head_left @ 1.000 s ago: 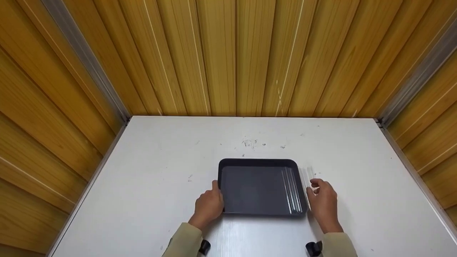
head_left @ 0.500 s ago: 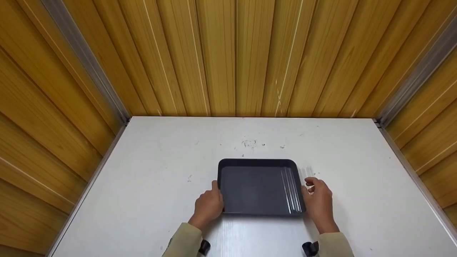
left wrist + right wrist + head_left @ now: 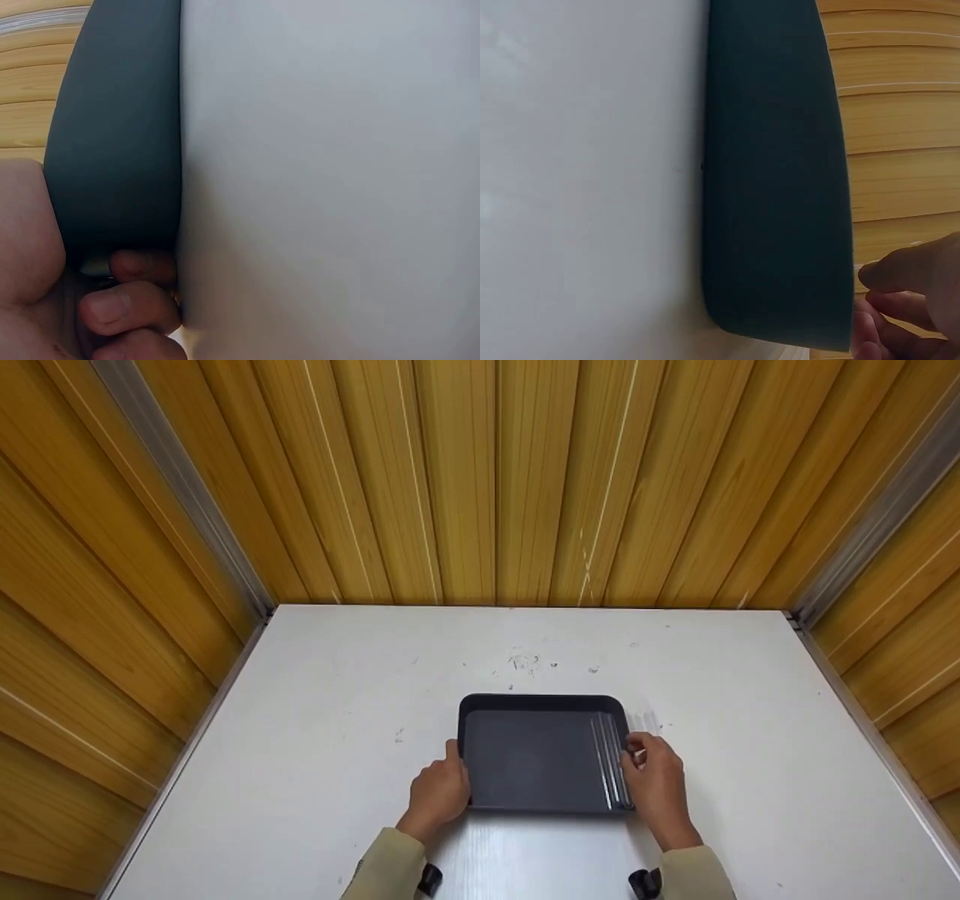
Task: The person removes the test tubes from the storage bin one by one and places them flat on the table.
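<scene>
A dark grey rectangular tray point(image 3: 532, 757) lies on the white table. Several slim clear tubes point(image 3: 609, 761) lie side by side in it along its right side. My left hand point(image 3: 439, 791) grips the tray's left wall near the front corner; in the left wrist view its fingers point(image 3: 127, 307) curl by the tray's outer side. My right hand point(image 3: 658, 784) is over the tray's right rim, thumb and forefinger bent together around what appears to be a clear tube, mostly hidden. In the right wrist view the thumb point(image 3: 892, 266) and fingers stand at the rim.
More clear tubes point(image 3: 645, 721) lie on the table just right of the tray, partly behind my right hand. The white table point(image 3: 315, 735) has small dark marks. Yellow wood-look panels point(image 3: 495, 480) wall it in at the back and both sides.
My right hand has moved left, from beside the tubes on the table to over the tray's right rim. My left hand and the tray have stayed put.
</scene>
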Action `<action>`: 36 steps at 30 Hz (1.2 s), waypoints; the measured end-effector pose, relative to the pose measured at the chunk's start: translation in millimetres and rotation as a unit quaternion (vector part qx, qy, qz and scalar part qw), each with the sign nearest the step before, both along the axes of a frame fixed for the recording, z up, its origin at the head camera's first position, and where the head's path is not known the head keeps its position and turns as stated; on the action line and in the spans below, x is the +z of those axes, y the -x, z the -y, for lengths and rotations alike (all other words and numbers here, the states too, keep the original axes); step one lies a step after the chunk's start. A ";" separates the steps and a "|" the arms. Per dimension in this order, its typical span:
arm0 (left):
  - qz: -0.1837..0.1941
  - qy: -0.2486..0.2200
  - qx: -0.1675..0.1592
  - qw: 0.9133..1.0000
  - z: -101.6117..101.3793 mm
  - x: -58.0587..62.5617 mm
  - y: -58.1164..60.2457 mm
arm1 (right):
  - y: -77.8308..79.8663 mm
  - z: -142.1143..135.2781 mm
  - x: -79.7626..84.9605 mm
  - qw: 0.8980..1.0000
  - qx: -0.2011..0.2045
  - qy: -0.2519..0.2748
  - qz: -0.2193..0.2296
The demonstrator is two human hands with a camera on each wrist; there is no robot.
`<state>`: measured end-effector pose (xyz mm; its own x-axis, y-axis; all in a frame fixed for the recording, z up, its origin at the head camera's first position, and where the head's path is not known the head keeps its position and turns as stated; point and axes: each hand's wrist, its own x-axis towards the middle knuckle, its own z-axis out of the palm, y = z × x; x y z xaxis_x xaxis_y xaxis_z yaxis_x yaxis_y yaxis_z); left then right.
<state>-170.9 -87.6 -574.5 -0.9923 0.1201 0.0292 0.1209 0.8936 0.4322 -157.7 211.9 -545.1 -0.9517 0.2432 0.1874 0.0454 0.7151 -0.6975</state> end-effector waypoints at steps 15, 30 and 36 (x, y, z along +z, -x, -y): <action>0.002 -0.004 -0.002 1.000 0.3 0.1 0.8 | -1.3 19.9 -8.1 0.998 0.028 -0.041 -0.026; 0.012 -0.005 0.001 1.000 -0.1 -0.5 0.8 | -2.1 28.3 -16.1 0.990 0.024 -0.119 -0.072; 0.015 -0.008 0.003 1.000 0.2 -1.6 1.4 | -1.4 29.7 -19.2 0.988 0.024 -0.138 -0.066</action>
<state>-172.3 -87.8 -576.2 -0.9935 0.1139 0.0005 0.1020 0.8871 0.4502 -156.3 182.2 -564.3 -0.9235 0.1211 0.3639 -0.0717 0.8776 -0.4740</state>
